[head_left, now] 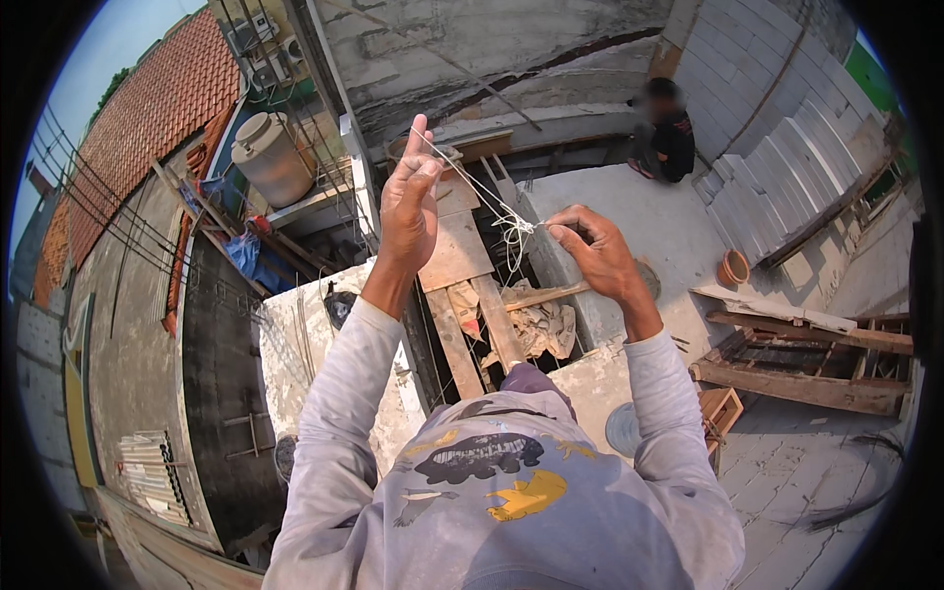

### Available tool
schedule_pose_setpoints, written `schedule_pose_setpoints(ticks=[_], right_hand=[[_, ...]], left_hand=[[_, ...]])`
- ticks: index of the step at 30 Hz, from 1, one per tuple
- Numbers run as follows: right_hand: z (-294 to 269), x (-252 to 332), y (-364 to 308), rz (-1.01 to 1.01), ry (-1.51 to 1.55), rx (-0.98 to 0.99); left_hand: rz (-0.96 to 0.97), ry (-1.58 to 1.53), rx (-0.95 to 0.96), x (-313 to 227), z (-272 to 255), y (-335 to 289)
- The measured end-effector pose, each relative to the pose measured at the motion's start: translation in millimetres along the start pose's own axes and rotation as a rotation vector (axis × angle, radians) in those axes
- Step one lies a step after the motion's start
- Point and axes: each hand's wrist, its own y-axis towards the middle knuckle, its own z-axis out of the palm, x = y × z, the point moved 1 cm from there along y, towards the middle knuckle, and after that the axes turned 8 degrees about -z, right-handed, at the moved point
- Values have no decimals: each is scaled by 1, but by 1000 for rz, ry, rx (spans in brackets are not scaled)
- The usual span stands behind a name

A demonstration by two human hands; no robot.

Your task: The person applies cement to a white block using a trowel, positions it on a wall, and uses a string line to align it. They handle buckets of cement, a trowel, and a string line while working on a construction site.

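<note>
A thin whitish string (482, 189) stretches between my two hands at chest height, over a gap in the structure. My left hand (411, 197) is raised with its index and middle fingers pointing up, and the string passes over them near the tips. On the right, the thumb and fingers of my right hand (595, 251) pinch the other end of the string. Beside that pinch hangs a loose tangle of loops. How the string runs behind my left fingers is hidden.
Below me, wooden planks (467, 344) and crumpled brown paper (543, 329) lie in the gap between concrete ledges. Another person (669, 133) crouches at the back right. Nearby are an orange bucket (733, 267), stacked pale panels (796, 187) and a wooden frame (801, 379).
</note>
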Motion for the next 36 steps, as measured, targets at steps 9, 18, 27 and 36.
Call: schedule_pose_setpoints(ticks=[9,18,27,36], right_hand=[[5,-15,3,-40,91,-392],[13,5,17,-230,-71,-460],[17,31,24,-328,-158,-336],[10,29,19,-291,-143,-273]], left_hand=[[79,-322,-274,-22,-51,-8],[118,1134,-329,-25,-17,-31],[207,980,97,-39,63,2],[-182,533,161,-37,38,7]])
